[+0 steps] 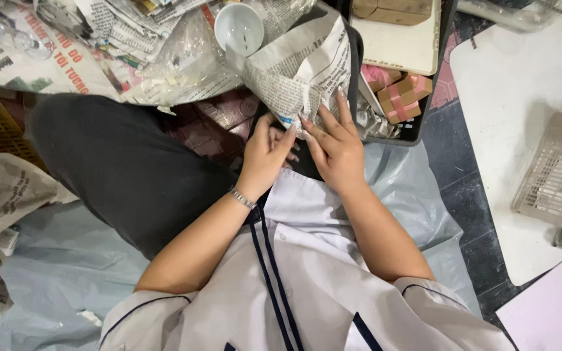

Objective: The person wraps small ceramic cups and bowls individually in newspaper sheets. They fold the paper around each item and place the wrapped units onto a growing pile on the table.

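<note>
- Underneath everything, a pale blue plastic sheet covers the floor where I sit, I judge to keep scraps off the dark tiles; my dark trouser leg lies across it on my left.
- Ahead, a heap of loose newspaper and crumpled clear plastic crowds the space beyond my knee, so there is little bare room to lay anything flat.
- Off to my right, a grey wire basket rests on a white board, well apart from my hands.
- Closer, a black tray holds small boxes tied with pink ribbon; its edge sits just beside the bundle and hems in my right side.
- Between my hands is the newspaper bundle, held up over my lap rather than set down, probably so I can fold the paper round it.
- A white bowl lies tilted just behind the bundle.
- My right hand presses flat on the paper, fingers spread.
- My left hand has its fingers pressed together, pinching the bundle's lower edge.
</note>
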